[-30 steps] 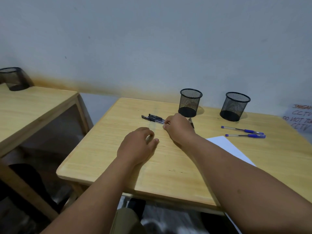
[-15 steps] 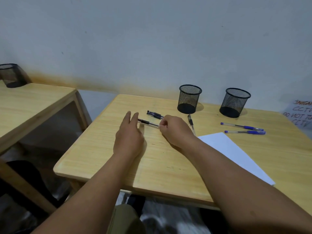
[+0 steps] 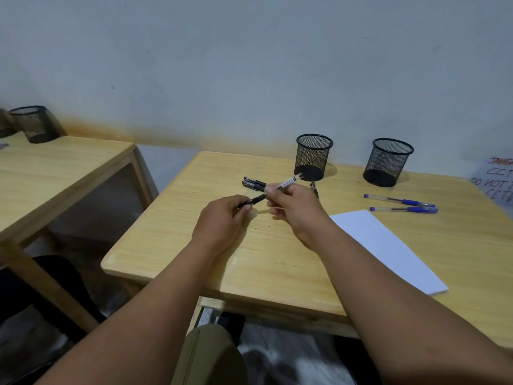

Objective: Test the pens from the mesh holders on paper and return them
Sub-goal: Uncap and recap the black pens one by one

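Observation:
Above the middle of the wooden table (image 3: 277, 262), my two hands hold one black pen (image 3: 288, 181) between them. My left hand (image 3: 222, 220) pinches its black cap end, and my right hand (image 3: 294, 209) grips the clear barrel, which points up toward the left mesh holder (image 3: 313, 157). Both this holder and the right mesh holder (image 3: 388, 162) look empty. Two black pens (image 3: 254, 183) lie just behind my hands, and another black pen (image 3: 314, 187) shows partly behind my right hand. Two blue pens (image 3: 402, 206) lie at the right. A white paper sheet (image 3: 388, 245) lies under my right forearm's side.
A second wooden table (image 3: 55, 173) stands at the left with another mesh holder (image 3: 36, 123) on it, separated by a gap. A handwritten paper sign (image 3: 497, 176) leans on the wall at the far right. My knee (image 3: 211, 354) is below the table's front edge.
My right hand dragged one black pen away from the group, then lifted it off the table. My left hand opened, then closed on the pen's cap end.

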